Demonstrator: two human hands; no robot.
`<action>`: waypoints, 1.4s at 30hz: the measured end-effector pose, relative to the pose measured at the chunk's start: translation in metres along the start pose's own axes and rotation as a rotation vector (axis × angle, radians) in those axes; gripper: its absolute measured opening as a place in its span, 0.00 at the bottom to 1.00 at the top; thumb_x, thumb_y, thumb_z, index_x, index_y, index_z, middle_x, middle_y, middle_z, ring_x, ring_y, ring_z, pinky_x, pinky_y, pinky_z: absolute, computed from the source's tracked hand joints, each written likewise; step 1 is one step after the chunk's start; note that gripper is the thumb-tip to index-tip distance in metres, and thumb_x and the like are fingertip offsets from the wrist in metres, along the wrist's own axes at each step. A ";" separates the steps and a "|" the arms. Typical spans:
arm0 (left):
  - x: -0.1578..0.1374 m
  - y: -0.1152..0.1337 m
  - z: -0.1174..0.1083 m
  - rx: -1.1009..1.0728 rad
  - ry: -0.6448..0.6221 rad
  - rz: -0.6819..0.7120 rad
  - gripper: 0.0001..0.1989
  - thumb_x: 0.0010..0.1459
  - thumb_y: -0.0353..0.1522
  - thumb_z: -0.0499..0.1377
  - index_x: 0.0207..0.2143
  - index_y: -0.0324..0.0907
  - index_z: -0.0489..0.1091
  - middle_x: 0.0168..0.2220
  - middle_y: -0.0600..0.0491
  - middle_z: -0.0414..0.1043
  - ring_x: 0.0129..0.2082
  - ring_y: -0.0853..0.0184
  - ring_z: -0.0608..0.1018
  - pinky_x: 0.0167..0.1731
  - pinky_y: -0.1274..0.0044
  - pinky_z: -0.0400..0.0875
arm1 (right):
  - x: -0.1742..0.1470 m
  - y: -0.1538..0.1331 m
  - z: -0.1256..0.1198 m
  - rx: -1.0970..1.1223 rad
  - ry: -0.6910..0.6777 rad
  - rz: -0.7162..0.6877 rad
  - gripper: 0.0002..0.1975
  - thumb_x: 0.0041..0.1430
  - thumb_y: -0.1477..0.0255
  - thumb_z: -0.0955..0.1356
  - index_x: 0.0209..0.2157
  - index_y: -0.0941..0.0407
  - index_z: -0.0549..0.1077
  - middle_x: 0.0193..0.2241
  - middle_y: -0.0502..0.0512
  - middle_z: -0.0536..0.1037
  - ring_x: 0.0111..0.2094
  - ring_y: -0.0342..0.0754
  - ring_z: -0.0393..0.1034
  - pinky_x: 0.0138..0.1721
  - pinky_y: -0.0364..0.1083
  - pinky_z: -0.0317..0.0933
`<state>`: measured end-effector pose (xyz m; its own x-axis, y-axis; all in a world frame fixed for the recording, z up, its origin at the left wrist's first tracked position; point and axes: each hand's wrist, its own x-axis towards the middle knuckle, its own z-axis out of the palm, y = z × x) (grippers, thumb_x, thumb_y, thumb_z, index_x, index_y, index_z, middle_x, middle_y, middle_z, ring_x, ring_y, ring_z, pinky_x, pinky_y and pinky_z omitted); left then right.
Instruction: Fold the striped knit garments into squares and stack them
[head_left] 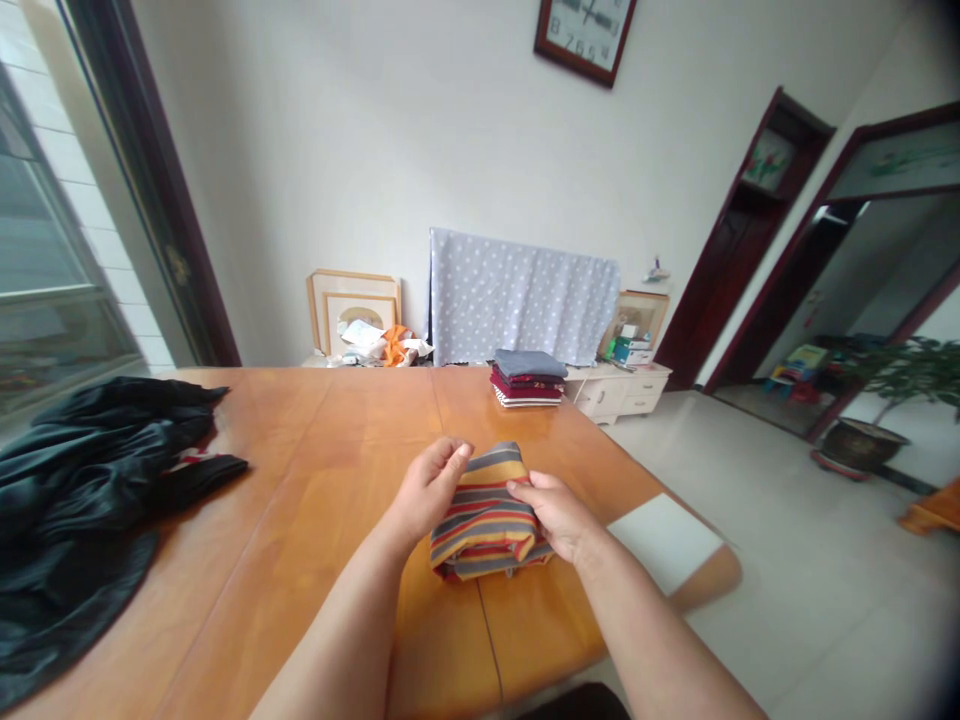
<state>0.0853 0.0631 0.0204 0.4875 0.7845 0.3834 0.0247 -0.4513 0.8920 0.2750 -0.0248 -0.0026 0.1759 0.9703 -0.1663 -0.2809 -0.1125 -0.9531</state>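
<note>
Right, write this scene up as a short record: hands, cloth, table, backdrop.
Left hand: at the left side of the striped cloth; grip unclear
Right hand: at the cloth's right side, thumb on top
Striped cloth: folded, in yellow, grey and red bands
Table: wooden; black fabric crumpled at picture left, folded stack at the far edge, flat white rectangle near the right corner
Backdrop: dotted cloth draped; wall clock cut off by the frame

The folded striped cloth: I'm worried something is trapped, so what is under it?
Wooden table shows at the near edge of the striped cloth; whatever lies directly beneath it is covered.
</note>
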 end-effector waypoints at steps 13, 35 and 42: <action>-0.012 -0.016 0.030 0.385 -0.247 0.127 0.23 0.68 0.47 0.48 0.56 0.48 0.72 0.61 0.47 0.68 0.64 0.55 0.65 0.65 0.60 0.54 | 0.001 -0.004 -0.015 -0.035 0.069 -0.037 0.18 0.53 0.61 0.74 0.42 0.55 0.77 0.37 0.56 0.82 0.38 0.52 0.77 0.39 0.50 0.70; -0.020 -0.023 0.041 0.707 -0.406 -0.014 0.39 0.64 0.57 0.44 0.71 0.48 0.52 0.73 0.48 0.43 0.72 0.50 0.40 0.68 0.53 0.38 | -0.042 -0.008 -0.013 -0.350 0.191 -0.033 0.27 0.54 0.59 0.73 0.53 0.53 0.68 0.38 0.56 0.81 0.30 0.49 0.76 0.23 0.43 0.62; -0.021 -0.020 0.039 0.727 -0.449 -0.042 0.36 0.66 0.56 0.38 0.72 0.53 0.46 0.73 0.54 0.37 0.73 0.54 0.36 0.68 0.55 0.37 | -0.037 -0.001 -0.023 -0.303 0.168 -0.057 0.31 0.51 0.73 0.67 0.58 0.54 0.62 0.35 0.52 0.80 0.30 0.46 0.74 0.26 0.42 0.61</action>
<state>0.1089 0.0393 -0.0148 0.7695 0.6330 0.0847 0.5297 -0.7066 0.4692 0.2907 -0.0657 -0.0017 0.3432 0.9307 -0.1264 0.0218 -0.1424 -0.9896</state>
